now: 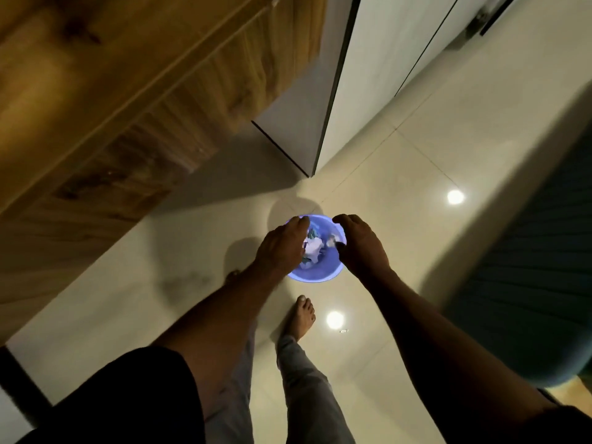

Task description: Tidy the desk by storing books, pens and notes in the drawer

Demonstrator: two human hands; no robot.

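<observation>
Probably the crumpled paper [312, 249] in the bin [320, 277] is light, soft, pinchable anywhere; left hand [282, 248] and right hand [362, 248] hover half-curled, hold unclear.

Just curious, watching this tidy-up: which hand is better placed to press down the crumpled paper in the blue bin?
Probably the left. The left hand reaches in over the blue bin, its fingers right by the crumpled paper. The right hand sits out over the right rim.
</observation>
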